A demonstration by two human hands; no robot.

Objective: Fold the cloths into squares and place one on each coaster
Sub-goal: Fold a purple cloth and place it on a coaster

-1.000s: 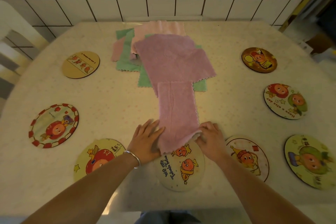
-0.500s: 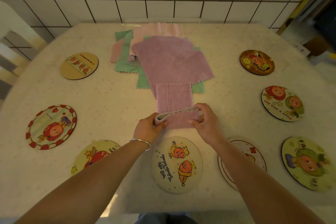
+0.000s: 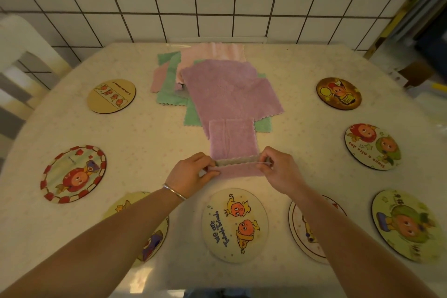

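**Folding the pink strip, corners pinched in both hands**

The pink cloth [image 3: 231,141] lies as a narrow strip near the middle of the surface [image 3: 302,133], its far end overlapping the heap of unfolded cloths [image 3: 217,84] toward the far edge. Its near end is raised and turned back over itself. The left hand [image 3: 193,174] pinches the left near corner between thumb and fingers; the right hand [image 3: 280,169] pinches the right near corner the same way, so the doubled hem stretches taut between them.

The cloth looks like thin, plush microfibre: light, limp, and with no stiffness of its own. It will sag wherever it is unsupported, so holding it at the two corners, as here, seems the right place to keep the edge straight. The nap probably grips itself, which should help the layers stay put once pressed flat.

Judging by the shape, one more fold along the length should give a square. The nearest coaster [image 3: 235,224] sits bare by the near edge, just below the hands, and none of the coasters visible carries a cloth yet.
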